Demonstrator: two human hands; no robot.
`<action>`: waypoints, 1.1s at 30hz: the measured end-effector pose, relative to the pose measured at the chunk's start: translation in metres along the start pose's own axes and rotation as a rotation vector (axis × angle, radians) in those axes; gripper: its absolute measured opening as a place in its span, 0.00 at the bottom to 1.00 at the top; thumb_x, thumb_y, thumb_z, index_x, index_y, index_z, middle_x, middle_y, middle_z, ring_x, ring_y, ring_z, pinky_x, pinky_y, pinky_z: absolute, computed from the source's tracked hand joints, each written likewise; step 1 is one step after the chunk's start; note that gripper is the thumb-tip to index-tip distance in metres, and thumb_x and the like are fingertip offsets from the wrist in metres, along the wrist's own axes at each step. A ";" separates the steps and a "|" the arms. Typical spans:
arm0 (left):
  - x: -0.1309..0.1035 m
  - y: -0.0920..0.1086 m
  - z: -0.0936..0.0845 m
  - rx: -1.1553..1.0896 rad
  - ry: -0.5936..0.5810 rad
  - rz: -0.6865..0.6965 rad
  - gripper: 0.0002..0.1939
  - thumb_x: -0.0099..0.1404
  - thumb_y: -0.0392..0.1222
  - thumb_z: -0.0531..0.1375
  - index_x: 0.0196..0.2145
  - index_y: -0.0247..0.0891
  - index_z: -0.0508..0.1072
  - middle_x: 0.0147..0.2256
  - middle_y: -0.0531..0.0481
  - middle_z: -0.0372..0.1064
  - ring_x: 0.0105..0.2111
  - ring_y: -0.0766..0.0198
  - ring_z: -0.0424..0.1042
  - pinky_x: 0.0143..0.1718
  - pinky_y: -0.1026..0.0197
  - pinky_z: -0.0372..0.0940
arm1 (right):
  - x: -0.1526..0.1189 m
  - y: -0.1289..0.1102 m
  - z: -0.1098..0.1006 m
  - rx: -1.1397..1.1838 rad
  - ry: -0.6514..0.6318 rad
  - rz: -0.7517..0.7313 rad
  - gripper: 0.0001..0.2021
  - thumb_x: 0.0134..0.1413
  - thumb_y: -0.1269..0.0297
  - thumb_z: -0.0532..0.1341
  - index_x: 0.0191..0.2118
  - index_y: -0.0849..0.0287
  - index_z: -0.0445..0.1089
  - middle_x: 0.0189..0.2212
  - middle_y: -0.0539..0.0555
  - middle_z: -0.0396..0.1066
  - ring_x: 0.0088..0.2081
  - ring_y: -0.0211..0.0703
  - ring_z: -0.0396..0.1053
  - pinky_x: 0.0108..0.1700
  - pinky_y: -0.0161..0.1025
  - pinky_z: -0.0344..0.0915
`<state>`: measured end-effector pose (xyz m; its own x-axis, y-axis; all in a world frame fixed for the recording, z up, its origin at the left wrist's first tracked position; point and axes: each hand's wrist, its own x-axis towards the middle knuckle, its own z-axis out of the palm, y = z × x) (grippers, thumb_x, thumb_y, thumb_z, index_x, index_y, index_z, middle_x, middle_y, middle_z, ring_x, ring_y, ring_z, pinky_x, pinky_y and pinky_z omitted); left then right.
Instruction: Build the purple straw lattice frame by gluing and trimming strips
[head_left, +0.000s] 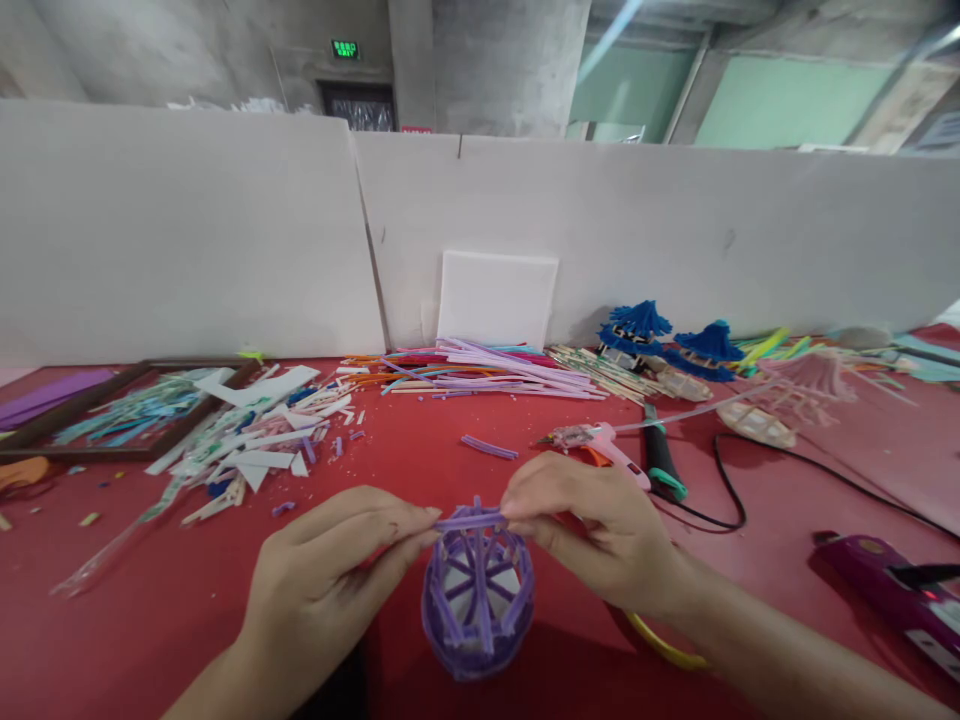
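A short purple strip, which looks like a fuzzy craft stem, is pinched at its two ends between my hands. My left hand has thumb and forefinger closed on the left end. The right end is between the thumb and fingers of my right hand. Just below the strip stands a round purple basket-like frame built of similar strips, with spokes and a pale base inside. The strip lies across its far upper part; whether it is fixed there I cannot tell.
Loose purple pieces lie ahead, before a pile of coloured stems. A pink glue gun, a cutter and a magenta tool are on the right. Scraps lie left. Blue-roofed models stand behind.
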<state>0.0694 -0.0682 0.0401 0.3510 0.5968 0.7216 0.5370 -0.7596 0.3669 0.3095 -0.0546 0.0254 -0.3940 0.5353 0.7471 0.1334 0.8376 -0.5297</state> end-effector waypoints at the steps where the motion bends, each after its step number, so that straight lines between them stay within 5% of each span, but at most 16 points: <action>1: 0.000 0.000 0.000 0.002 0.001 -0.013 0.04 0.63 0.36 0.63 0.30 0.42 0.78 0.27 0.54 0.79 0.25 0.67 0.78 0.29 0.70 0.73 | -0.002 0.000 0.000 -0.023 0.013 0.008 0.06 0.62 0.71 0.61 0.41 0.56 0.74 0.31 0.53 0.79 0.33 0.40 0.75 0.38 0.37 0.73; 8: -0.007 -0.002 0.002 -0.017 -0.095 0.001 0.07 0.62 0.31 0.61 0.33 0.42 0.77 0.28 0.54 0.78 0.28 0.67 0.77 0.31 0.70 0.72 | -0.017 -0.005 -0.003 -0.101 -0.002 0.089 0.04 0.63 0.67 0.62 0.38 0.57 0.75 0.28 0.51 0.78 0.30 0.37 0.75 0.33 0.32 0.72; 15: -0.013 -0.003 0.001 -0.095 -0.093 -0.024 0.08 0.61 0.29 0.62 0.31 0.41 0.77 0.27 0.54 0.77 0.27 0.69 0.76 0.31 0.73 0.71 | -0.022 -0.013 -0.005 -0.131 -0.012 -0.057 0.09 0.66 0.75 0.55 0.44 0.60 0.73 0.34 0.56 0.79 0.37 0.40 0.75 0.42 0.36 0.74; 21: -0.021 -0.002 0.009 -0.265 -0.060 -0.205 0.07 0.58 0.30 0.62 0.26 0.40 0.74 0.23 0.55 0.74 0.23 0.70 0.74 0.27 0.73 0.70 | -0.028 -0.013 0.000 -0.250 0.031 0.057 0.06 0.63 0.68 0.61 0.34 0.59 0.72 0.30 0.52 0.70 0.31 0.36 0.69 0.34 0.31 0.70; 28: -0.027 0.001 0.022 -0.484 -0.057 -0.482 0.07 0.59 0.33 0.61 0.24 0.39 0.75 0.22 0.55 0.72 0.22 0.70 0.72 0.24 0.73 0.68 | -0.035 -0.006 0.005 -0.148 0.042 0.246 0.06 0.62 0.65 0.63 0.33 0.57 0.71 0.32 0.49 0.68 0.33 0.34 0.69 0.36 0.28 0.68; 33: -0.028 -0.004 0.020 -0.373 -0.144 -0.462 0.08 0.64 0.36 0.58 0.27 0.40 0.73 0.24 0.55 0.70 0.24 0.70 0.71 0.27 0.72 0.67 | -0.042 -0.005 0.007 -0.208 -0.018 0.199 0.06 0.64 0.74 0.57 0.37 0.57 0.69 0.35 0.50 0.66 0.36 0.34 0.68 0.41 0.28 0.67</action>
<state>0.0731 -0.0765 0.0069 0.2600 0.8954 0.3615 0.3628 -0.4375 0.8228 0.3193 -0.0817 -0.0058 -0.3572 0.6910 0.6284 0.3923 0.7216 -0.5704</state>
